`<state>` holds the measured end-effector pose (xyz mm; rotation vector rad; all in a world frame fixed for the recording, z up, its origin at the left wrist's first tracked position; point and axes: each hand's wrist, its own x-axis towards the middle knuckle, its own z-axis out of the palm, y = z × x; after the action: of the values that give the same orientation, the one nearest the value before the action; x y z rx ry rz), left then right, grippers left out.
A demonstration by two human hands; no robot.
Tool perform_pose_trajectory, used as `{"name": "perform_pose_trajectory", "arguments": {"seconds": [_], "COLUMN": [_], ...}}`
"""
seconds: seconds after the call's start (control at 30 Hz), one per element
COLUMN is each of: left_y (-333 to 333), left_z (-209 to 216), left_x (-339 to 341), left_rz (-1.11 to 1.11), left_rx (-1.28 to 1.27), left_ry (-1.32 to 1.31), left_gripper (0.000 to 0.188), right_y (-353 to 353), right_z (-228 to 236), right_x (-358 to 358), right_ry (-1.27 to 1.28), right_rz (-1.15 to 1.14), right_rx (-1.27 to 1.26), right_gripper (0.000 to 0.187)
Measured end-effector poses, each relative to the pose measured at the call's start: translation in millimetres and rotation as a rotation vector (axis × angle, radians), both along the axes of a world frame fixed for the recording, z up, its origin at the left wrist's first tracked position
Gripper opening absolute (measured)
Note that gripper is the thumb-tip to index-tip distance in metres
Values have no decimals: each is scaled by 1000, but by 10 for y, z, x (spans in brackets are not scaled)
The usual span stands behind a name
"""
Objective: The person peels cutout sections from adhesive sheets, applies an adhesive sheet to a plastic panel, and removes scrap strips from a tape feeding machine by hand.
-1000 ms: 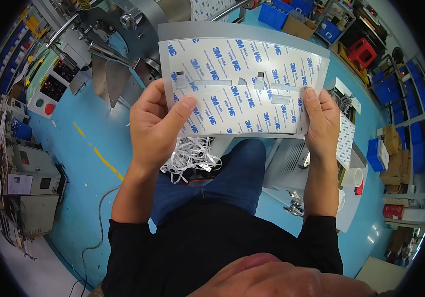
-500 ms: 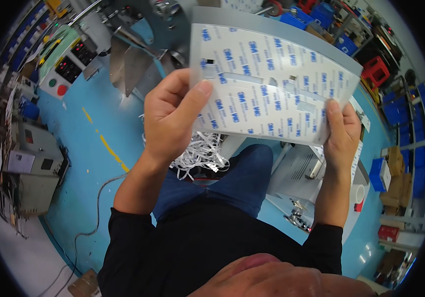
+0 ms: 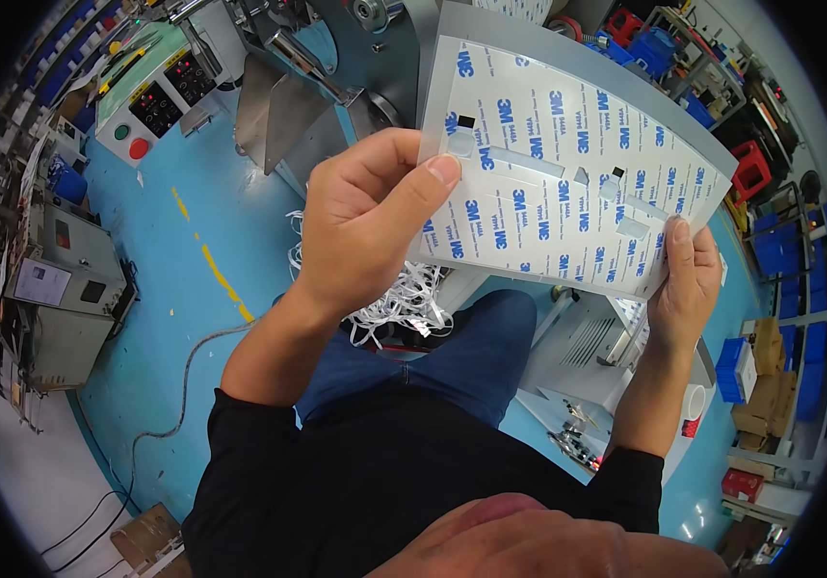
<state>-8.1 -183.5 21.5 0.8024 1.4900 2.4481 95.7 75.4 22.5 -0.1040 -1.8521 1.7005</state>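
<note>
Between both hands, in the head view, I hold up an adhesive sheet (image 3: 538,207) with white backing paper, rows of blue print and a clear film margin. It has pale cut-out strips and small black squares in it. My left hand (image 3: 365,217) pinches its left edge, the thumb lying on the printed face. My right hand (image 3: 686,275) grips the lower right corner, thumb in front and fingers behind. The sheet is tilted, its right end lower than its left.
Behind the sheet stands a machine with metal plates (image 3: 283,111). A control panel (image 3: 148,120) with buttons is at the far left. White shredded strips (image 3: 404,308) lie heaped before my knees. A grey metal cabinet (image 3: 582,347) stands to the right. A cable (image 3: 187,385) crosses the blue floor.
The sheet and both hands have shifted to the right in the view. The sheet's right end has dipped slightly. Both hands keep their grip on it.
</note>
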Motion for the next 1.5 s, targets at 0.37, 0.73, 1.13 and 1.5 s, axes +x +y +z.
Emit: {"name": "perform_pose_trajectory", "arguments": {"seconds": [0.37, 0.73, 1.13, 1.5], "left_y": [-3, 11, 27, 42], "left_z": [-2, 55, 91, 115], "left_x": [3, 37, 42, 57], "left_rz": [-32, -2, 29, 28], "left_rx": [7, -23, -48, -44], "left_ry": [14, 39, 69, 65], "left_gripper": [17, 17, 16, 16], "right_y": [70, 34, 74, 101], "right_z": [-5, 40, 31, 40], "right_x": [49, 41, 51, 68], "right_ry": [18, 39, 62, 78], "right_rz": [8, -55, -63, -28], "right_rx": [20, 12, 12, 7], "right_gripper": [31, 35, 33, 34]}}
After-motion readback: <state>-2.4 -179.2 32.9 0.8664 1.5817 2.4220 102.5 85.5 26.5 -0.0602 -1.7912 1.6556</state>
